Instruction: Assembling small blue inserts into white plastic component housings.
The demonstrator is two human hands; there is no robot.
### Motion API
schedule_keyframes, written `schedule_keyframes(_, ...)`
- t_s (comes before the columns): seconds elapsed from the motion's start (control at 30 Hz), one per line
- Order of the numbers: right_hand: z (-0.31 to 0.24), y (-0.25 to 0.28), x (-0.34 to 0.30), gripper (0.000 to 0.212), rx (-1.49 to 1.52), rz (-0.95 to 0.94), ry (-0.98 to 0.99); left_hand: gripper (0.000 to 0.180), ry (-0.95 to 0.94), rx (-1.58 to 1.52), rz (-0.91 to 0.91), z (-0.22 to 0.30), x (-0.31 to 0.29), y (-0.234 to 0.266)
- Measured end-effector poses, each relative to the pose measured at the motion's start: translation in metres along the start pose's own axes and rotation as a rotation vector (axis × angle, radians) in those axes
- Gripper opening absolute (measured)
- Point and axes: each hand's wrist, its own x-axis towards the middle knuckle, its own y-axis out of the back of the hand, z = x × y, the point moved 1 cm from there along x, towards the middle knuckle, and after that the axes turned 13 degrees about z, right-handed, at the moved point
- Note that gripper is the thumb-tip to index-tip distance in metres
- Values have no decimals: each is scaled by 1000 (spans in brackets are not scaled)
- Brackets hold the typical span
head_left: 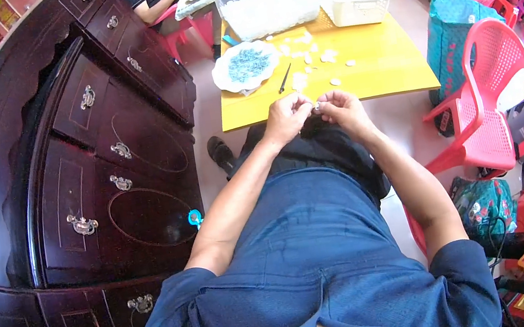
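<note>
At the near edge of the yellow table, my left hand (288,119) and my right hand (345,112) meet with fingertips pinched together. A small pale piece (316,108) shows between them, too tiny to name. Just beyond my left hand lies a slim dark pointed tool (286,78), perhaps tweezers. To its left stands a white scalloped plate (221,81) filled with small blue bits. Several small white pieces (328,56) are scattered over the tabletop past my hands, some round and flat.
On the yellow table (390,59), a large clear bag of white material (263,7) and a white basket (358,11) stand at the back. Dark wooden drawers (135,150) rise on my left. At right are a pink plastic chair (492,90) and a teal bag (461,26). Other people sit farther off.
</note>
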Motion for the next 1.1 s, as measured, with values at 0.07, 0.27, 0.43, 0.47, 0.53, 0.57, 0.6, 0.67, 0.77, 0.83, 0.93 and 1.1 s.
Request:
schedule_keyframes(0.07,-1,1,-1,10,-18,2,6,10,-1,13,-5,3,-1,-1)
schedule_keyframes(0.27,4,1,1,10,28,-17,9,10,-39,67,4,5,-2,-1)
schedule_keyframes(0.43,17,2,8,8,2,7,53,10,-79,141,17,13,-4,-1)
schedule_keyframes(0.47,18,1,8,8,-35,14,72,9,-112,181,34,14,-4,-1)
schedule_keyframes(0.53,21,0,9,8,-37,27,64,9,-146,221,48,16,-4,-2)
schedule_keyframes(0.57,21,0,10,8,-38,39,57,9,-143,222,45,17,-4,-2)
schedule_keyframes(0.6,22,1,10,8,-38,41,58,8,-141,222,42,17,-4,-2)
schedule_keyframes(0.67,24,1,10,9,-42,18,66,8,-129,217,26,14,-3,-2)
schedule_keyframes(0.77,22,1,9,10,-44,9,68,8,-98,182,-1,8,-2,-2)
schedule_keyframes(0.83,15,3,6,12,0,-2,40,8,-80,154,-10,5,0,-1)
schedule_keyframes(0.93,2,12,6,15,41,37,0,12,65,-33,-1,6,5,0)
schedule_keyframes(1.1,3,35,22,21,191,252,-13,19,-173,137,71,5,20,-5)
